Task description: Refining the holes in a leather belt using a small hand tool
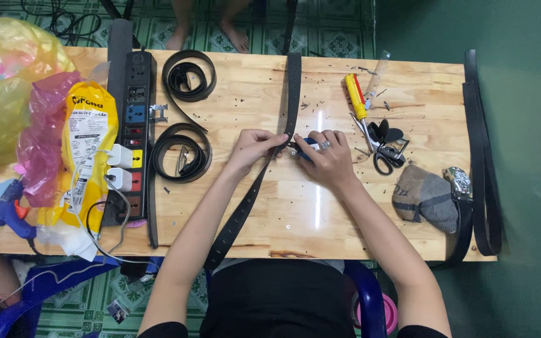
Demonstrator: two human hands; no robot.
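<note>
Belt — between both hands' grip

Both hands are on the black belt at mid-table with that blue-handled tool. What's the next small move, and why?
Probably squeeze the blue-handled tool in the right hand: its head already sits on the black belt, and the left hand pins the strap flat beside it.

Only one feed on my end: head cam, looking almost straight down on the table. Far edge of the table is at frame top, near edge and the wearer's lap at the bottom. Mid range, so nearly the full tabletop fits, with floor showing on all sides. Both forearms enter from the bottom. No second view, so no overlap.
</note>
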